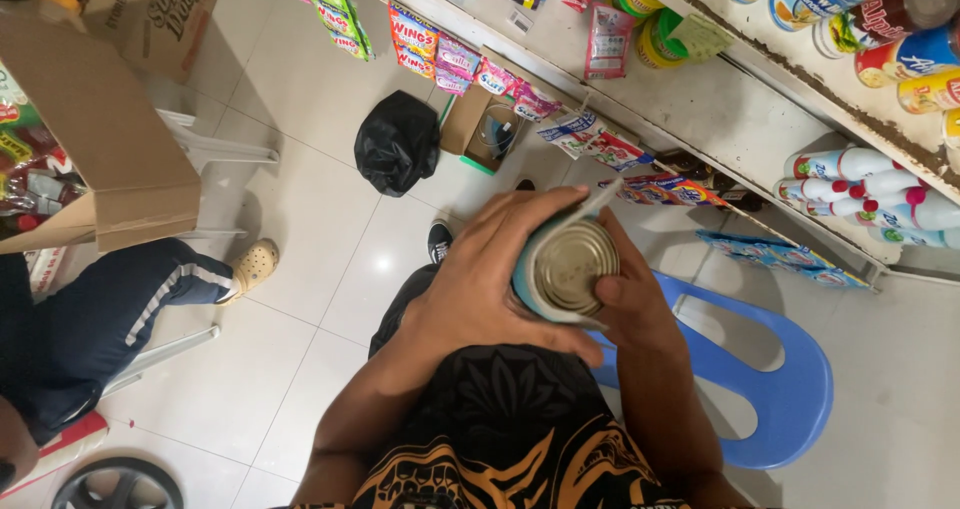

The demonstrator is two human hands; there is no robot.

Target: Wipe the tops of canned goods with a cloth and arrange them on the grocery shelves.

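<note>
Right now both hands are clamped on one tin can, held in front of the person's chest above a blue plastic chair. The left hand comes in from the lower left with the forearm angled up, palm wrapped over the can's side, fingers spread across its top edge and thumb curling underneath. The right hand closes on the opposite side, thumb pressed against the rim beside the ridged metal end, which faces the camera. A loose strip of label stands up from the can at the fingertips of the left hand. Below lies a pale tiled floor with a black bag near a shelf of cans, bottles and hanging sachets. At the left, another person's leg in dark trousers stretches out beside a cardboard box
</note>
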